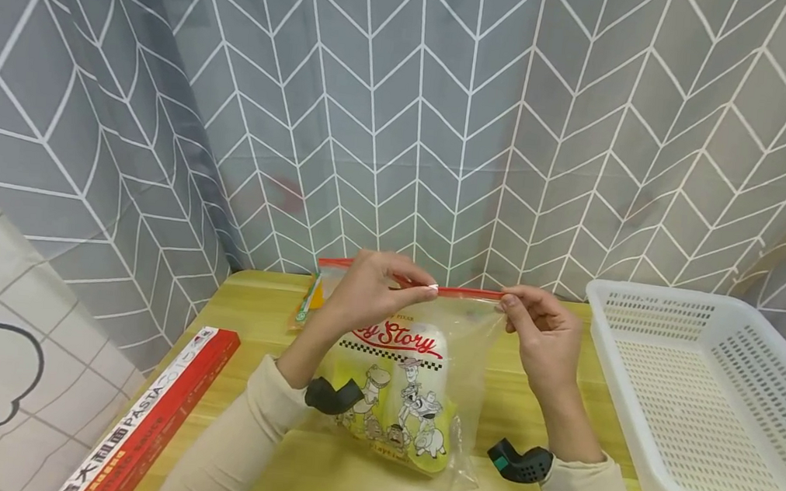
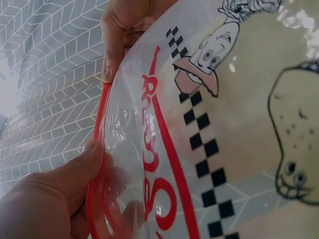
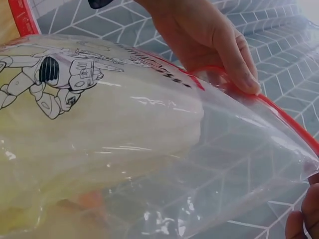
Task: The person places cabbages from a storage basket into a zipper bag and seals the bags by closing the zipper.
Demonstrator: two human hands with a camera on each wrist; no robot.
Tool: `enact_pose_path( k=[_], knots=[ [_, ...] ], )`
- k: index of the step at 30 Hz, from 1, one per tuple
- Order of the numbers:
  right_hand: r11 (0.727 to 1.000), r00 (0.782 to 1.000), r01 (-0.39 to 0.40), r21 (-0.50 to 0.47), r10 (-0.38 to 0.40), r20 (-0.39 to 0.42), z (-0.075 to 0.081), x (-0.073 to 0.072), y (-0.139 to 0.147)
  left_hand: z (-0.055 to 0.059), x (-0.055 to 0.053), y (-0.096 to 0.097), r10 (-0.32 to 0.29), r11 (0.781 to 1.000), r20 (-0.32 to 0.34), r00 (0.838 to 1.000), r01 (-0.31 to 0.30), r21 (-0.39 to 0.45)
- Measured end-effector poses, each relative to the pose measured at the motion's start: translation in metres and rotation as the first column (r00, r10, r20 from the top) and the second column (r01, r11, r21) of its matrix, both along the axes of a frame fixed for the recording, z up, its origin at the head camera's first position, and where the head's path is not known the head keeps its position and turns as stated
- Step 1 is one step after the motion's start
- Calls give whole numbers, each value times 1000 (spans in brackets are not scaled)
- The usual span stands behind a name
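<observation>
A clear zip bag [image 1: 475, 346] with a red zip strip and a Toy Story print stands upright over the table in the head view. Inside it is a pale white and yellow-green bulky thing [image 1: 390, 389], its kind blurred by the plastic. My left hand [image 1: 378, 287] pinches the red strip [image 1: 466, 292] near its middle, thumb against the near side. At the strip's right end, my right hand [image 1: 543, 333] pinches the bag's top corner between thumb and fingers. In the left wrist view, the left thumb [image 2: 82, 167] presses the red zip, which bows outward below it.
At the right stands a white slotted plastic basket [image 1: 606, 381]. A long red and white pasta box [image 1: 168, 413] lies along the table's left side. Behind the bag, an orange and green packet [image 1: 309, 300] partly shows. A grey patterned curtain [image 1: 439, 125] hangs behind the wooden table [image 1: 247, 303].
</observation>
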State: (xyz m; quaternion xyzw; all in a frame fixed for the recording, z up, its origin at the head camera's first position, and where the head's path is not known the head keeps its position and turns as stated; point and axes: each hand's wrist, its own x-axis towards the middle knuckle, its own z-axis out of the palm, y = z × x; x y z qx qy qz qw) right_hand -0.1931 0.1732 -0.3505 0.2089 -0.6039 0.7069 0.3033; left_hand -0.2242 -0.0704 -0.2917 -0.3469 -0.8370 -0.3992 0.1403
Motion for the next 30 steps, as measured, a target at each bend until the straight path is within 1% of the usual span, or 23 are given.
enact_pose_path(
  k=[4,6,9,12,15,20,22,26,30],
  knots=[
    [1000,998,7,22,-9,66,3,4,5,-1,2,3,-7,1000,9,1000,7,19],
    [999,995,-1,41,-3,103,5,6,7,-2,3,4,-14,999,17,1000,14,35],
    [994,989,-11,109,-4,145,9,9,9,-3,4,4,-25,999,30,999,23,44],
    [985,986,-28,171,-1,168,11,9,8,-4,4,5,-36,999,43,998,34,40],
    [982,986,-36,187,4,168,11,8,5,-4,4,5,-37,999,54,998,36,19],
    [988,990,-44,150,24,136,8,6,3,-7,3,5,-9,1000,81,997,11,-25],
    [987,991,-51,152,32,129,7,6,3,-8,2,5,-2,999,82,997,5,-37],
    [979,991,-61,195,36,125,5,5,6,-13,-1,6,-20,999,80,997,23,-37],
    [968,992,-63,243,34,123,4,4,10,-16,-3,7,-20,999,93,996,23,-35]
  ],
)
